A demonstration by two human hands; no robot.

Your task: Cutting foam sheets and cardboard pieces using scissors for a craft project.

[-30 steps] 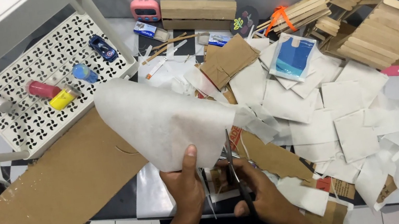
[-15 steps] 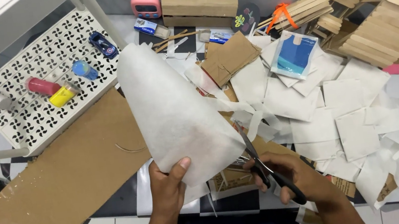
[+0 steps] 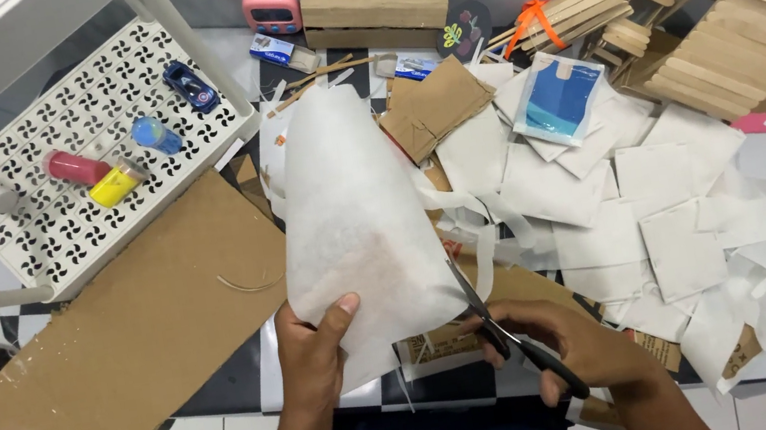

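Tiled floor, black and white, was littered with paper offcuts (image 3: pixel 604 202) and cardboard. Right hand (image 3: pixel 574 343) was clenched through the handles of black scissors (image 3: pixel 513 337), blades pointing up and left into the lower right edge of the white paper sheet (image 3: pixel 353 219). Left hand (image 3: pixel 317 351) was pinching the sheet's bottom edge, thumb on top, fingers behind. Sheet stood up off the floor, long axis running away from the person, top end leaning toward the far wall. It lay directly between the two hands: the left grip was on it, the right reached it only through the blades. Cut line ran along the sheet's right side, a thin strip curling off beside the scissors.

Outward: large brown cardboard panel (image 3: pixel 131 354) lay flat just left of the left hand. Beyond it a white perforated shelf (image 3: pixel 52 234) carried a red tube (image 3: pixel 74 167), a yellow pot (image 3: pixel 115 184), a blue cap (image 3: pixel 150 133) and a toy car (image 3: pixel 190 87). Far side held a pink timer (image 3: pixel 271 9), a wooden block (image 3: pixel 373 12) and a stick-built wooden structure (image 3: pixel 731 42). Blue packet (image 3: pixel 556 98) sat on the scraps, well apart from both hands.
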